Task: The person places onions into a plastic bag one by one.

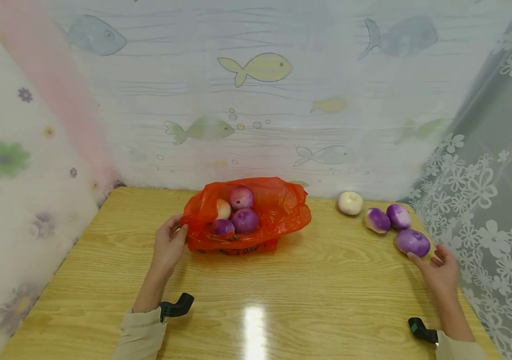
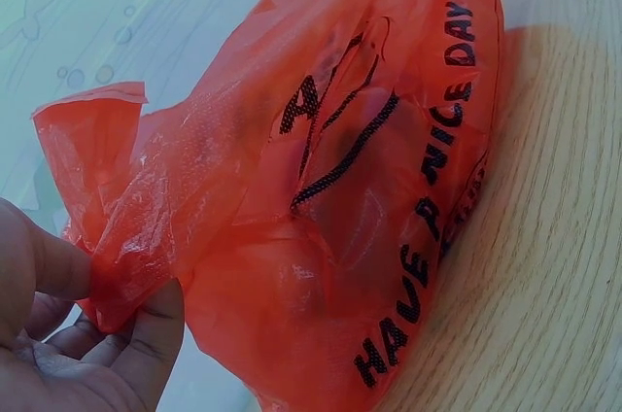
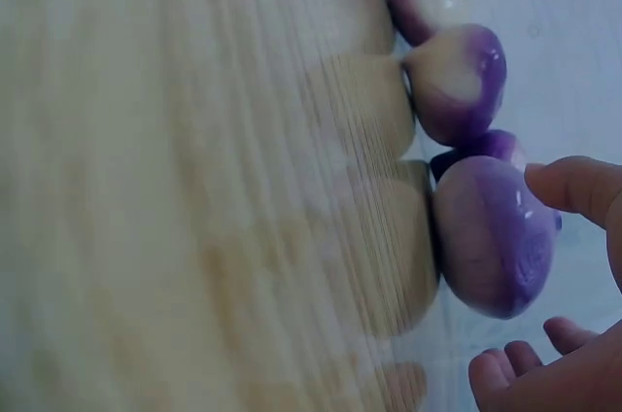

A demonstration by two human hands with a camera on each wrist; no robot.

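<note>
Left hand pinches the orange bag edge; right hand, fingers loose, touches the nearest purple onion on the tabletop.

An orange plastic bag sits slumped on the table near the back wall, its mouth open upward and black lettering printed across its front. Its left edge is bunched and pinched by the left hand. Inside lie four onions, mostly purple, one pale. Off to the right, a purple onion lies on its side near the table's edge, with the right hand at it, a fingertip touching its near side, fingers spread and loosely curled.
</note>
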